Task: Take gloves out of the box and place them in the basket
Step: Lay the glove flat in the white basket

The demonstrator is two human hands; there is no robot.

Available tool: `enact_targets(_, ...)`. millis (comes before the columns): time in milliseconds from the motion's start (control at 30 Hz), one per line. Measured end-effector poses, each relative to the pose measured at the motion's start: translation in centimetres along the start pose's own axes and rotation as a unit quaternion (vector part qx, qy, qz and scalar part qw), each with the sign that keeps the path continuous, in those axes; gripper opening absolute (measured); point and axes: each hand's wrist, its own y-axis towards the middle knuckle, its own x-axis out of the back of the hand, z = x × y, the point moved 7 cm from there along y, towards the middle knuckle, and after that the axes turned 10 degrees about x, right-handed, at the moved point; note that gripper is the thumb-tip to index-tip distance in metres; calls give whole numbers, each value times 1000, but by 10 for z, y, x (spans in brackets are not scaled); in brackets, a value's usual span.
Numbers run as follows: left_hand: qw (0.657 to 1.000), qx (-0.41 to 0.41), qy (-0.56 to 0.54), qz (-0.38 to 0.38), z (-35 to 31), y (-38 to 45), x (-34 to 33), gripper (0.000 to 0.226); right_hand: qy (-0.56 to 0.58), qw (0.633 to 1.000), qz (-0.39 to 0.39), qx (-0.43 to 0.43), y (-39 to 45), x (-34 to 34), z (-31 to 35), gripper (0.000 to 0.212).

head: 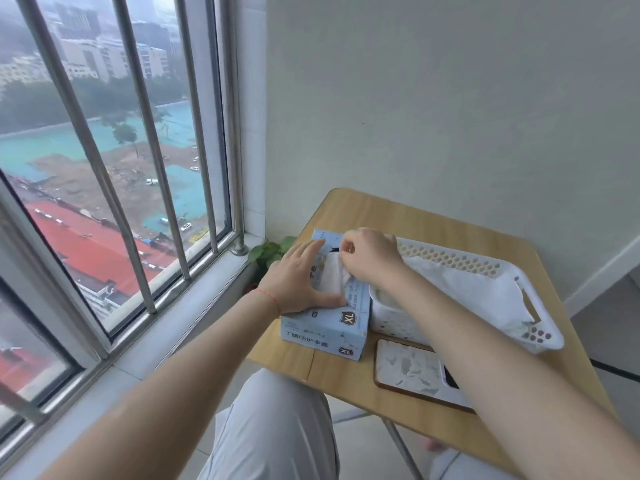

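Nearest the lens, two bare forearms reach out over a grey-trousered knee (277, 427); just inside the right forearm lies a phone (412, 372), face down on the table (391, 216); beyond it, under the right wrist, sits the white basket (540, 337), already holding pale gloves. Left of that basket and touching it is the box (325, 327), blue, marked XL. Left hand (298, 278) lies flat on the box top, fingers spread and straight, thumb along the near edge, pinning the carton down; right hand (367, 254) is curled over the opening, fingertips pinching a white glove (334, 275) that stands partly out of the slot, between the two hands.

Step in hand, as I judge it: drawing this glove free. To do it well, keep the left palm pressing so the light box does not lift; pull straight up and slowly, so one glove comes rather than a clump; then swing right, a short way, and let go over the basket's open middle, not its rim.
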Motion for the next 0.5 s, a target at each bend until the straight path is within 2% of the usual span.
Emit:
enact_targets(133,1000,20,8,15,1,-2,0,124,59,993,-102,-30,-2,25,-11,13)
enact_targets(300,999,37,6,20,2,-4,2,127,227,939,-252,-55,-11,57,-21,10)
enact_targets(367,999,35,1,21,0,-4,3,127,274,920,-274,-64,-14,65,-24,8)
enact_targets(500,998,16,-61,5,-9,-3,14,120,321,910,-251,-74,-12,69,-25,8)
